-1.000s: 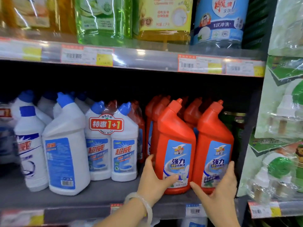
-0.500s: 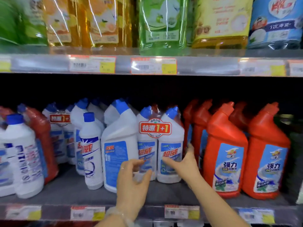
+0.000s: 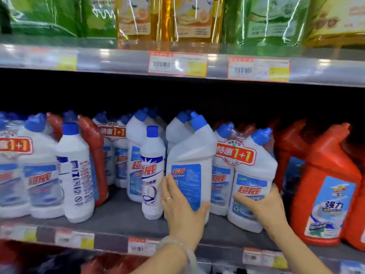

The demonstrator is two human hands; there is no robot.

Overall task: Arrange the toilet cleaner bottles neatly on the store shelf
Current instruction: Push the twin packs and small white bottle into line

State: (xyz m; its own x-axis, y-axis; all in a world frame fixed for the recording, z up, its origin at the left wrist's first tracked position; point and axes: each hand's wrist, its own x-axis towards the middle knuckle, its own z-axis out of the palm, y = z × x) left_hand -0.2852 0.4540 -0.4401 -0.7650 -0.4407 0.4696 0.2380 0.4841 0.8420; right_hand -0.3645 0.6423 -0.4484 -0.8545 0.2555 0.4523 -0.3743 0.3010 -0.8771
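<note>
Two hands work at the grey metal shelf. The left hand, fingers straight and together, presses the white bent-neck plastic bottle, which stands back-label-out. The right hand curls round the shrink-wrapped white twin-pack. The orange plastic bottles look fronted; the blurred mixed bottles at left seem still jumbled.

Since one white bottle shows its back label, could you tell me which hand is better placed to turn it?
Probably the left: the left hand lies against that white bottle, while the right hand grips the 1+1 twin pack beside it.
</note>
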